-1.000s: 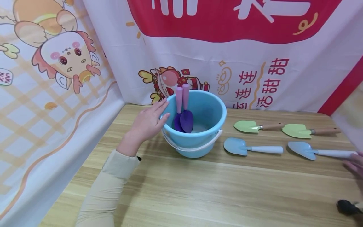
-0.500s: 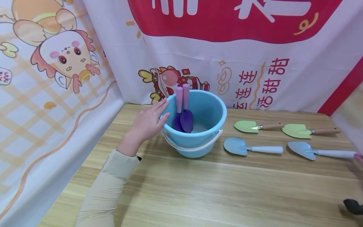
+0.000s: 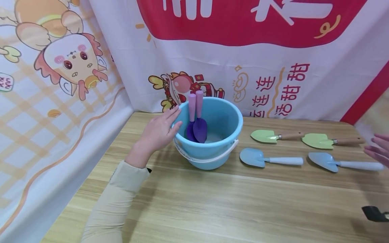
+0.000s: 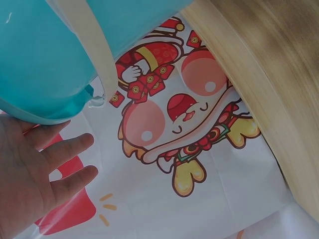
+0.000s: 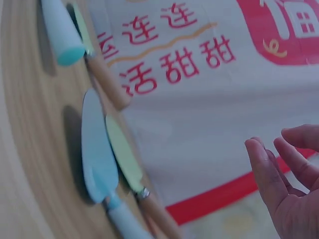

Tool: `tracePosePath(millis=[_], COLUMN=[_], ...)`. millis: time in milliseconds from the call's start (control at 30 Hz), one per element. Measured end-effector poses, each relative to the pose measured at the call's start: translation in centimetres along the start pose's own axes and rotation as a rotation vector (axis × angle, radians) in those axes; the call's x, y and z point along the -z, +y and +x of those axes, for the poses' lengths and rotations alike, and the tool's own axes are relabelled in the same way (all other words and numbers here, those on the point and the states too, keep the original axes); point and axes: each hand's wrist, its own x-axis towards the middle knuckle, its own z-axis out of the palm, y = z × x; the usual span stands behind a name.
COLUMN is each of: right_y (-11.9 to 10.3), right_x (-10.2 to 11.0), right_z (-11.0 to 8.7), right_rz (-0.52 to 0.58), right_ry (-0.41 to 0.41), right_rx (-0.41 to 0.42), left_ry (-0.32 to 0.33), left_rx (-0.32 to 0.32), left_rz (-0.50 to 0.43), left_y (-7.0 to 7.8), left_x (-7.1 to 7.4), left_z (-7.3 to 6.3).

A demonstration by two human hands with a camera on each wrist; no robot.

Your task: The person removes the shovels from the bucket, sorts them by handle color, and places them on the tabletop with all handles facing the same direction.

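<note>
A light blue bucket [image 3: 209, 148] stands upright with two purple trowels [image 3: 199, 130] leaning inside, their pink-lilac handles above the rim. Straight fingers of my left hand [image 3: 158, 131] rest on the bucket's left rim; the left wrist view shows that hand [image 4: 40, 174] spread at the rim. At the right edge, my right hand [image 3: 379, 148] is raised near the handle end of the right blue trowel [image 3: 323, 160], holding nothing. Its fingers are loosely bent in the right wrist view, where the hand [image 5: 289, 184] is apart from the trowels.
Another blue trowel [image 3: 253, 157] lies to the left of the right one. Behind them lie two green trowels, one left [image 3: 264, 135] and one right [image 3: 317, 140], with wooden handles. A printed cloth [image 3: 194, 57] hangs behind the wooden table [image 3: 212, 209].
My right hand was at the right blue trowel's handle end, slipped mostly out of frame, and is now back, higher and off the trowel. The left hand and the bucket stay put.
</note>
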Motion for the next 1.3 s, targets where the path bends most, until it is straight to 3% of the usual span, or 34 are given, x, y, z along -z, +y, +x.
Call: tracePosePath(millis=[67,167,233,333,433,500,633,800,1033,1300], right_y=[-0.4,-1.2,-1.6,-1.8,-1.8,-1.7,-1.6,-1.3,-1.0,-0.2], right_x=[-5.0,-13.6,-18.0,-21.7,-23.7,-24.9,-27.4,-30.6,-34.5,-38.2], right_z=[-0.9,-2.1,-2.5,-2.7,-2.4,-1.9,-0.6,1.1,2.5,3.3], right_rz=[-0.128,-0.381,-0.416,-0.400,-0.372,-0.427,-0.609,-0.827,-0.762,-0.810], right_ry=[-0.073,0.035,0.099,0.051,0.011,0.032,0.070,0.038,-0.047,-0.131], right_rx=[0.089,0.102,0.075,0.063,0.044,0.010,-0.067,-0.115,-0.112,-0.107], left_ry=[-0.002,0.001,0.006,0.012,0.017,0.019,0.019,0.012,0.016,0.010], left_rx=[0.002,0.001,0.001,-0.002,-0.008,-0.010,-0.009,-0.007,-0.010,-0.005], left_rz=[-0.003,-0.005,-0.008,-0.009,-0.009,-0.008,-0.009,-0.008,-0.010,-0.004], left_y=[0.0,0.0,0.0,0.0,0.0,0.0,-0.1,-0.2,-0.1,-0.1], left_x=[0.0,0.0,0.1,0.1,0.1,0.1,0.0,-0.1,-0.1,-0.1], left_z=[0.0,-0.1,0.0,0.0,0.0,0.0,0.0,0.0,0.0,0.0])
